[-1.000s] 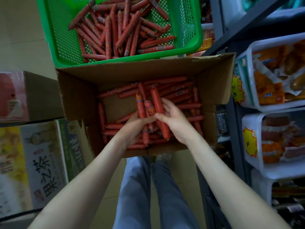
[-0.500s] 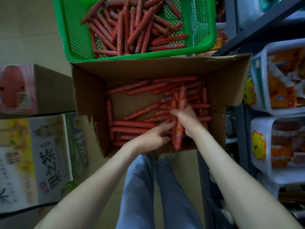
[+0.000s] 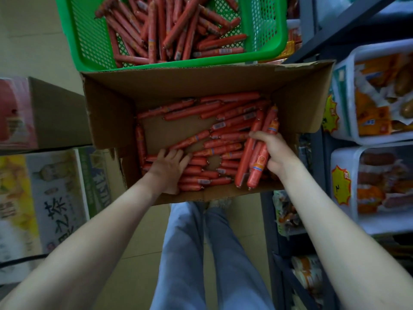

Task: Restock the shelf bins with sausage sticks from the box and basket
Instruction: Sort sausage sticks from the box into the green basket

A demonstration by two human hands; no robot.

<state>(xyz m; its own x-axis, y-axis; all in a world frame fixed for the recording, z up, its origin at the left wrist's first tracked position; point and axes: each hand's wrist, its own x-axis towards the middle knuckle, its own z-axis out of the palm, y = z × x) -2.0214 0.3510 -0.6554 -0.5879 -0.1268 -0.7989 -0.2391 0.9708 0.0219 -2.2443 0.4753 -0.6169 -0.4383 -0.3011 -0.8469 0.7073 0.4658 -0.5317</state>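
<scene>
An open cardboard box (image 3: 178, 86) in front of me holds several red sausage sticks (image 3: 223, 142) lying loose on its bottom. My right hand (image 3: 277, 153) grips a bundle of sausage sticks (image 3: 257, 153), held upright at the box's right side. My left hand (image 3: 169, 166) reaches into the near left of the box, fingers spread over the sticks lying there. Behind the box a green plastic basket (image 3: 270, 30) is filled with more red sausage sticks (image 3: 169, 30). White shelf bins (image 3: 344, 121) with packaged goods stand on the right.
A dark metal shelf frame (image 3: 317, 175) runs along the right, with a lower white bin (image 3: 344, 193) bearing a yellow price tag. Printed cartons (image 3: 44, 198) and a brown carton (image 3: 55, 113) sit on the left. My legs in blue jeans (image 3: 201, 253) stand below the box.
My right hand has carried its bundle of sticks to the right side of the box. My left hand has moved left and lower onto the loose sticks. The view has shifted slightly.
</scene>
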